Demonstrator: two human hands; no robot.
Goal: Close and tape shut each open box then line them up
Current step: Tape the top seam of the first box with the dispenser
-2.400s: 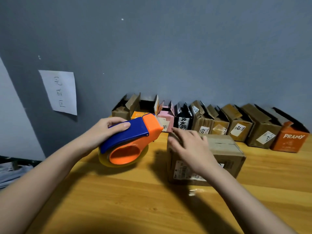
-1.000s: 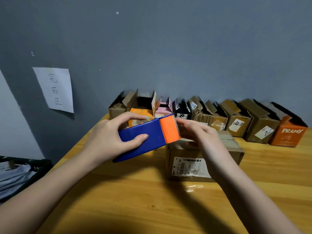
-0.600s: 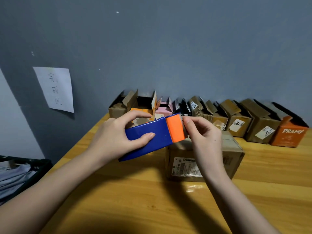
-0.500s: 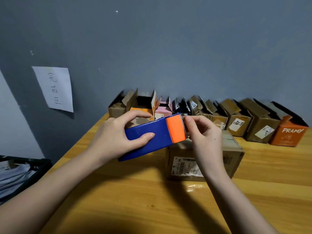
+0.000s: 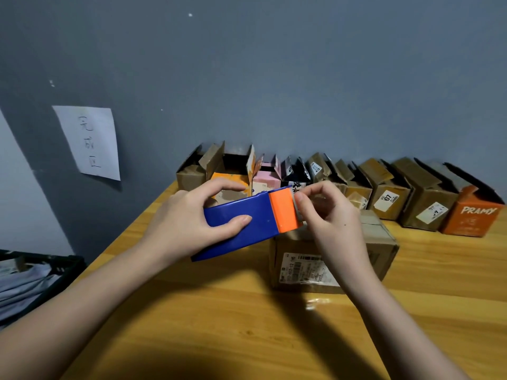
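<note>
My left hand grips a blue and orange tape dispenser, held above the wooden table. My right hand pinches the clear tape end at the dispenser's orange front edge. Below my right hand sits a brown cardboard box with closed flaps and a white label on its front. A row of open boxes lines the back of the table against the wall.
The row runs from a brown box at the left to an orange PRAMY box at the right. A paper note hangs on the grey wall. A dark bin with papers stands off the table's left edge.
The dispenser was raised from the table and turned flat. My right hand left the box top and now pinches the tape end at the dispenser's front.
</note>
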